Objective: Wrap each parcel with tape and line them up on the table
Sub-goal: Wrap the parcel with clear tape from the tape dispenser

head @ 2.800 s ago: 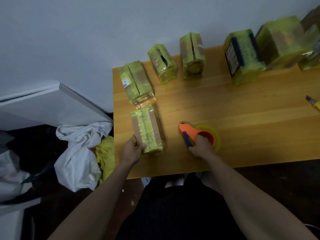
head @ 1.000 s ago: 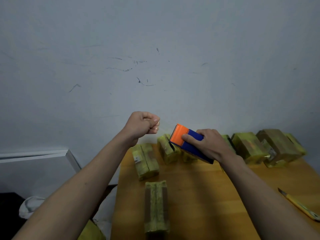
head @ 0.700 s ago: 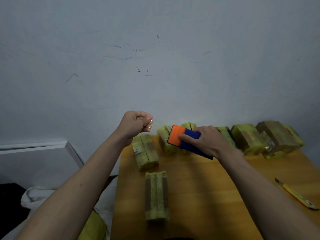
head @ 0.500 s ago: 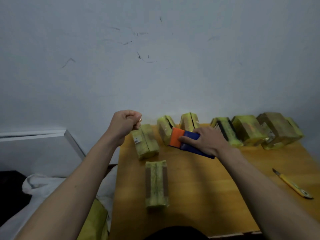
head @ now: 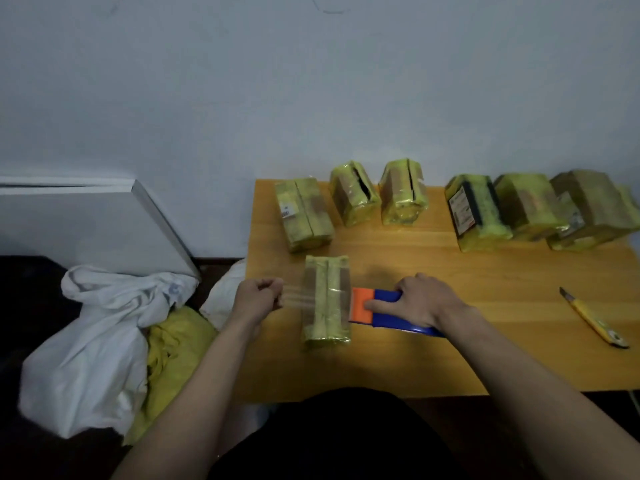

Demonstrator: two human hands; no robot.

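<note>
A small yellow-taped parcel point(head: 326, 302) lies near the left front of the wooden table point(head: 450, 341). My left hand point(head: 258, 296) pinches the free end of a clear tape strip point(head: 293, 299) just left of the parcel. The strip stretches across the parcel's top to the orange and blue tape dispenser point(head: 377, 308), which my right hand point(head: 424, 299) grips at the parcel's right side. Several other taped parcels stand in a row along the wall, starting with one point(head: 304, 213) at the left.
A yellow utility knife point(head: 593, 317) lies near the table's right edge. White and yellow bags point(head: 93, 344) are piled on the floor left of the table, by a leaning white board point(head: 86, 223). The wall rises right behind the parcel row.
Both hands have come down from in front of the wall to the near parcel. The tape strip now spans the parcel's top. The camera has tilted down.
</note>
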